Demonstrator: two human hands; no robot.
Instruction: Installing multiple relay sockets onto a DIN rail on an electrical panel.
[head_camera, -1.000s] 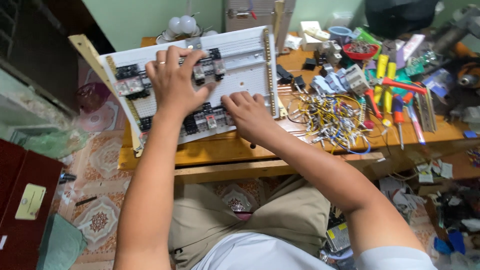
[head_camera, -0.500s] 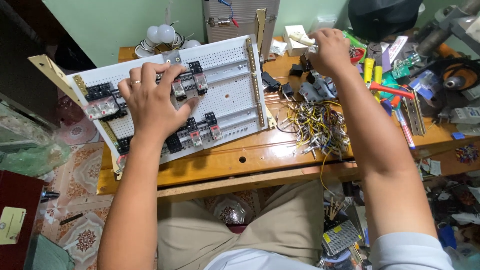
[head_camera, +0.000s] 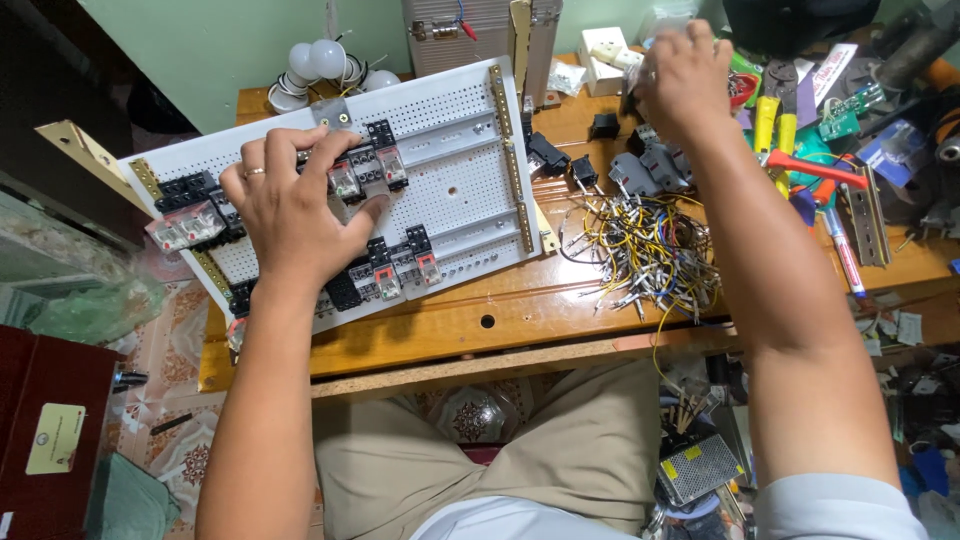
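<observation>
A white perforated mounting panel (head_camera: 455, 190) lies tilted on the wooden table (head_camera: 560, 310), with rows of black relay sockets and clear relays (head_camera: 400, 265) clipped to its rails. My left hand (head_camera: 295, 205) rests flat on the panel with fingers spread over the upper relay row, the thumb against one relay. My right hand (head_camera: 685, 85) is stretched to the back right of the table, fingers curled above a group of loose grey and black sockets (head_camera: 650, 170). Whether it grips a part is hidden by the fingers.
A tangle of short yellow and black wires (head_camera: 650, 245) lies right of the panel. Screwdrivers (head_camera: 765, 120), red-handled pliers (head_camera: 815, 165) and a metal rail piece (head_camera: 865, 215) crowd the right side. White bulbs (head_camera: 320, 65) and a metal case (head_camera: 470, 30) stand at the back.
My right hand left the panel's lower relays and moved up and right to the loose parts at the back. My left hand stayed on the panel.
</observation>
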